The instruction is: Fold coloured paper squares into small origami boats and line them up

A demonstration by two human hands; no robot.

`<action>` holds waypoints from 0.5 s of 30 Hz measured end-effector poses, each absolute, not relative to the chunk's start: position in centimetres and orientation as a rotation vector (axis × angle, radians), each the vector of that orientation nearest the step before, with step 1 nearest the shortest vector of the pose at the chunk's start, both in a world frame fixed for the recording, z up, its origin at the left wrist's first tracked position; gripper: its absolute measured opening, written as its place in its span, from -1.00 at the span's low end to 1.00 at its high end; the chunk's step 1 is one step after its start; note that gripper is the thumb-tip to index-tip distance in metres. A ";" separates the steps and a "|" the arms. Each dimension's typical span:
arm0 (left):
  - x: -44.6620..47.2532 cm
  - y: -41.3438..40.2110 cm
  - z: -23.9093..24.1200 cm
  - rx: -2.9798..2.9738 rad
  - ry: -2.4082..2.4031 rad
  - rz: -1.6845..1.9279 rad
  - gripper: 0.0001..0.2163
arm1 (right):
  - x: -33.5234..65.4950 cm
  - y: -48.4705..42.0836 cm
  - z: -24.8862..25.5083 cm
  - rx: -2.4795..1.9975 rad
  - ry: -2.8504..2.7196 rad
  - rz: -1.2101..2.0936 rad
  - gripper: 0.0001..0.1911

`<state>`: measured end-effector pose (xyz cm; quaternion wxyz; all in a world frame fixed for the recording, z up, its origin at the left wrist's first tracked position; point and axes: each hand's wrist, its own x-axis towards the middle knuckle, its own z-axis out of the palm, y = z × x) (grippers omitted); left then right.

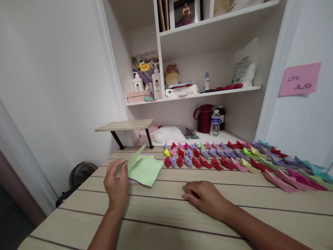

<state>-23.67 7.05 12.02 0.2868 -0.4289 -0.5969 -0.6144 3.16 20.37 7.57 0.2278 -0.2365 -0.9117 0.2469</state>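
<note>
My left hand [116, 185] pinches the near edge of a light green paper sheet [134, 160] and lifts it off a small stack of coloured paper [145, 171] lying on the wooden table [166, 222]. My right hand [204, 197] rests on the table to the right of the stack, fingers curled under, holding nothing I can see. Behind both hands stand rows of folded paper boats [221, 156] in red, purple, pink, green and yellow, running off to the right.
A small wooden riser shelf [125, 125] stands at the table's back left. Behind it are a red jug [204, 118], a water bottle [215, 123] and white wall shelves with bottles and boxes. A pink note [299, 79] hangs on the right wall.
</note>
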 end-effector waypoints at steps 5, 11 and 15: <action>-16.8 4.2 10.6 -1.578 -1.374 -1.515 -0.89 | 3.4 22.2 6.8 -0.760 -2.209 0.961 -0.66; -13.1 5.2 7.9 -2.617 -1.212 -0.780 -0.52 | 6.0 25.2 7.2 -0.884 -1.854 1.048 -0.61; -13.3 5.5 8.3 -2.736 -1.455 -0.745 -0.60 | 7.4 26.1 7.7 -0.896 -1.792 1.015 -0.58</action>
